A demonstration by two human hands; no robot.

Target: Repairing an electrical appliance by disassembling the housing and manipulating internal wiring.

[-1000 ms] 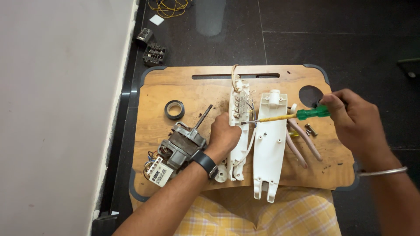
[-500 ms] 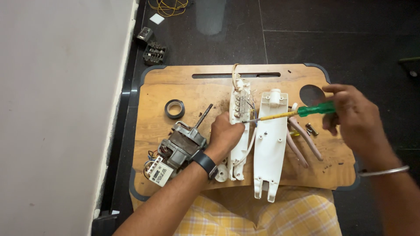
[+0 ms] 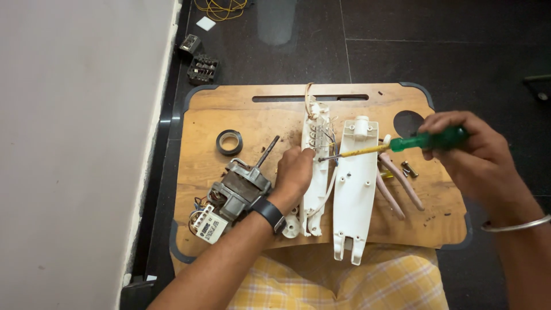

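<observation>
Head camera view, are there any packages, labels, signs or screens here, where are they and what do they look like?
No packages, signs or lit screens.
Watch: on the left wrist, black band; face not readable.
White terminal block: front left of the wooden board, beside the motor; small rectangle, any marking too small to tell.
White square piece: on the dark floor, top; plain, flat.

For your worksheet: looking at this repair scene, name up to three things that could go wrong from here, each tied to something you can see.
1. The screwdriver tip works close to the left hand steadying the white housing; a slip could jab the fingers.
2. Thin wires sit around the tip and might get nicked.
3. A loose screw lies near the wooden board edge and could roll off.
</observation>
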